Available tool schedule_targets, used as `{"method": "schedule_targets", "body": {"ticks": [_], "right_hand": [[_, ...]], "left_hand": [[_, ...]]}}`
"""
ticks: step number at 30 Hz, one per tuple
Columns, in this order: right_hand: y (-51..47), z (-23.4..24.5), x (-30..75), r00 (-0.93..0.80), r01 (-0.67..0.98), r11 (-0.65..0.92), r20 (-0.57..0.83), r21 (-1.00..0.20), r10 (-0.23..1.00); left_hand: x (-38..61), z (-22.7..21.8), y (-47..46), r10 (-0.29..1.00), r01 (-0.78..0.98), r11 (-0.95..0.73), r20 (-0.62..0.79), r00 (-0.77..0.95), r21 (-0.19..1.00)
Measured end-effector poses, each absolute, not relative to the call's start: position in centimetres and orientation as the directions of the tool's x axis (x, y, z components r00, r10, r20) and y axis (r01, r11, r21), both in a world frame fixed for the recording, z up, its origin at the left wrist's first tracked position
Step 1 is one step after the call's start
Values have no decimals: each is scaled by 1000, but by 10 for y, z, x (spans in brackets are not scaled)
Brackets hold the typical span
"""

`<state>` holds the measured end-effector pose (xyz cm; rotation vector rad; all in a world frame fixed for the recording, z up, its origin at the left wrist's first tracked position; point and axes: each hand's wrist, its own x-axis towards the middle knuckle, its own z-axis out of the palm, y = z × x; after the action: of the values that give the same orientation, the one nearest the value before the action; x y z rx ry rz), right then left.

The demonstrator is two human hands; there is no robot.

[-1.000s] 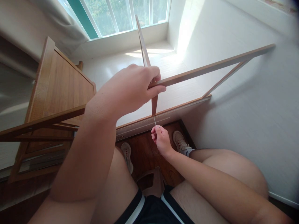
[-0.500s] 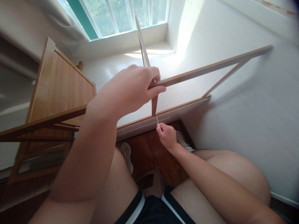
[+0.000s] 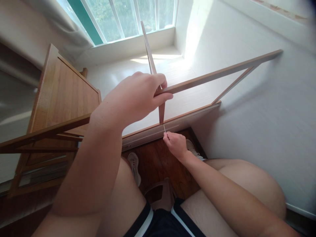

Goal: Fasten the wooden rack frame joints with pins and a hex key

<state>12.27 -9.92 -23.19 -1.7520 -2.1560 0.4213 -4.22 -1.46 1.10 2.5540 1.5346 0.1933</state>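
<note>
My left hand [image 3: 138, 93] is closed round the near corner of a brown wooden frame [image 3: 209, 76], where a long rail, a slat running toward the window and a short upright meet. Below it, the foot of that upright [image 3: 161, 113] meets the edge of a pale ledge [image 3: 190, 115]. My right hand [image 3: 175, 144] pinches a thin, light rod [image 3: 164, 128], its kind too small to make out. The rod's tip points up at the foot of the upright. The fist hides its other end.
A wooden panelled piece of furniture [image 3: 71, 89] stands at the left, with a rail [image 3: 61, 126] passing behind my left forearm. A white wall [image 3: 259, 121] rises on the right. Between my legs is a brownish plastic stool [image 3: 161, 194] on the dark wood floor [image 3: 160, 161].
The whole view has shifted slightly. Both hands keep their holds; the right hand and the thin rod have turned a little, with the rod now nearer upright.
</note>
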Motion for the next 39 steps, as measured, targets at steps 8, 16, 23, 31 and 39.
{"method": "schedule_targets", "body": {"ticks": [8, 16, 23, 31, 39], "right_hand": [[-98, -226, 121, -222, 901, 219, 34, -374, 974], [-98, -218, 116, -227, 913, 220, 22, -344, 974], [-97, -213, 115, -233, 924, 220, -5, -314, 972], [-96, -210, 115, -202, 923, 166, -71, -346, 977], [-104, -228, 113, -138, 522, -65, -159, -850, 977]], "left_hand": [[-41, 11, -15, 886, 865, -459, 38, 461, 203], [-41, 12, -15, 884, 866, -464, 34, 466, 188], [-40, 12, -15, 885, 868, -462, 30, 465, 181], [-41, 12, -15, 888, 873, -455, 20, 459, 177], [-41, 12, -14, 887, 869, -458, 26, 462, 187]]}}
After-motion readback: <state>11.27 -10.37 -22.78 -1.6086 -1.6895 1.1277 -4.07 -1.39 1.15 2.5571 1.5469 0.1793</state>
